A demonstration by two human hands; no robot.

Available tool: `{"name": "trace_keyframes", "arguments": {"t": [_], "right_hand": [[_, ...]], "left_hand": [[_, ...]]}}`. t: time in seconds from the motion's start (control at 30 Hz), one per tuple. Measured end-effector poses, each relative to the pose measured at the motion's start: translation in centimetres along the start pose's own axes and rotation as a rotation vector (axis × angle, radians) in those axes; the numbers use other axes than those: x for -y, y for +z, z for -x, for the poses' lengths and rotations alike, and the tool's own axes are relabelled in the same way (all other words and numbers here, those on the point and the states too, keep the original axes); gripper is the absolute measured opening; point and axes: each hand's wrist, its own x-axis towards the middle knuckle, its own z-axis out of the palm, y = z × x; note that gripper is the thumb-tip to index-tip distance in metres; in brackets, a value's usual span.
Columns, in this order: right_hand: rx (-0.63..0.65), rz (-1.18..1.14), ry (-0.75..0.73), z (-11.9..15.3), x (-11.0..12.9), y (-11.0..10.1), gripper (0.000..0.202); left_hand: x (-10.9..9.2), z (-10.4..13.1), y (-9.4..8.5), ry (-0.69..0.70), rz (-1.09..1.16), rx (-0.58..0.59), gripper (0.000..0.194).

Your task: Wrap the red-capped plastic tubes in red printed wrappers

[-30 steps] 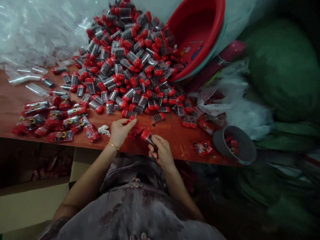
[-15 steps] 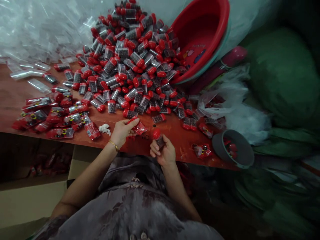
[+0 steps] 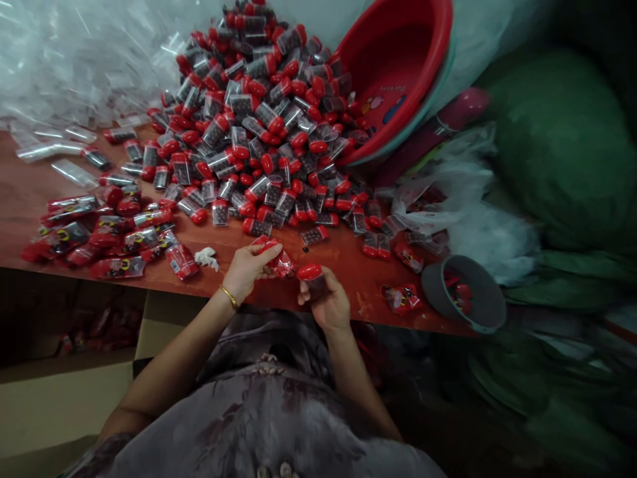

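Pinched in my left hand (image 3: 249, 269) is a red printed plastic wrapper (image 3: 283, 263), held low over the front of the table. Just right of it, my right hand (image 3: 330, 302) grips a small clear container with a red cap (image 3: 309, 272), cap up and tilted toward the wrapper. Cap and wrapper sit close together; whether they touch I cannot tell. Beyond both hands rises a large heap of the same red-capped containers (image 3: 239, 143), dark pellets showing inside many. At the left lies a pile of filled red wrapped packs (image 3: 107, 232).
A red basin (image 3: 398, 60) leans behind the heap. Clear plastic sleeves (image 3: 89, 60) cover the back left. At the right are a grey bowl (image 3: 430, 295) with red pieces, a clear bag (image 3: 472, 192) and a loose red wrapper (image 3: 403, 299). A cardboard box (image 3: 64, 398) stands below left.
The container in my right hand has tipped, its red cap turning toward the wrapper. My left hand has moved slightly right, bringing the wrapper nearer the cap.
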Motion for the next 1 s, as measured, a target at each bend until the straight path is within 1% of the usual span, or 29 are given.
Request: {"name": "trace_keyframes", "arguments": {"t": [0.07,0.13,0.17,0.2,0.27,0.33,0.37,0.43,0.47,0.5,0.53,0.6,0.63,0.67,0.7,0.73,0.77,0.8,0.87,0.9,0.93,0.97,1.0], "right_hand": [[-0.028,0.039,-0.043,-0.1,-0.3,-0.4,0.029],[-0.112,0.14,-0.124,-0.3,-0.5,-1.0,0.031],[-0.17,0.237,-0.173,-0.4,-0.5,-1.5,0.031],[-0.229,0.371,-0.22,-0.6,-0.5,-2.0,0.033],[-0.318,0.724,-0.272,-1.1,-0.2,-3.1,0.035],[-0.376,1.086,-0.298,-1.5,0.3,-3.9,0.034],[-0.408,1.228,-0.329,-1.6,0.6,-4.1,0.033],[-0.453,1.39,-0.445,-1.7,1.3,-4.0,0.034],[-0.428,1.406,-0.516,-1.5,1.6,-3.7,0.036],[-0.357,1.38,-0.573,-1.3,1.8,-3.3,0.038],[-0.246,1.321,-0.601,-0.9,2.0,-2.9,0.039],[0.016,1.169,-0.579,-0.2,2.1,-1.9,0.034],[0.103,1.102,-0.546,0.1,2.0,-1.4,0.028],[0.144,1.053,-0.513,0.4,1.9,-1.1,0.022],[0.143,1.017,-0.488,0.6,1.8,-0.8,0.016],[0.107,0.984,-0.476,0.7,1.6,-0.7,0.012],[0.045,0.942,-0.47,0.8,1.5,-0.6,0.011],[-0.031,0.887,-0.46,0.7,1.3,-0.6,0.012],[-0.18,0.733,-0.421,0.5,0.8,-0.5,0.015],[-0.251,0.642,-0.394,0.4,0.5,-0.3,0.017],[-0.307,0.556,-0.367,0.3,0.1,-0.1,0.02],[-0.347,0.479,-0.346,0.2,-0.4,0.2,0.022],[-0.37,0.414,-0.33,0.2,-0.9,0.5,0.023]], "left_hand": [[0.1,0.1,-0.1,0.025,-0.012,0.008,0.032],[0.4,0.1,-0.3,0.079,-0.037,0.011,0.03],[0.6,0.0,-0.4,0.123,-0.068,0.008,0.028],[0.8,0.0,-0.5,0.175,-0.114,0.002,0.027],[1.1,-0.1,-0.8,0.284,-0.24,-0.005,0.024],[1.2,-0.1,-0.9,0.362,-0.368,0.016,0.023],[1.2,-0.1,-1.0,0.391,-0.431,0.04,0.023],[1.2,0.0,-0.8,0.445,-0.576,0.112,0.023],[1.1,0.1,-0.7,0.471,-0.659,0.16,0.025],[1.0,0.2,-0.5,0.495,-0.743,0.211,0.026],[1.0,0.4,-0.3,0.516,-0.825,0.263,0.028],[0.9,0.6,0.1,0.551,-0.968,0.334,0.027],[0.8,0.8,0.2,0.566,-1.028,0.348,0.024],[0.8,0.9,0.3,0.578,-1.076,0.349,0.021],[0.8,1.1,0.2,0.585,-1.1,0.343,0.017],[0.8,1.2,0.1,0.592,-1.092,0.324,0.012],[0.8,1.3,-0.1,0.6,-1.054,0.291,0.007],[0.9,1.5,-0.4,0.607,-0.997,0.245,0.014],[1.3,1.7,-0.9,0.606,-0.854,0.15,0.044],[1.6,1.9,-1.0,0.593,-0.777,0.127,0.057],[2.1,2.1,-1.1,0.569,-0.698,0.129,0.065],[2.6,2.2,-1.0,0.535,-0.615,0.146,0.069],[3.1,2.4,-0.9,0.5,-0.527,0.156,0.067]]}}
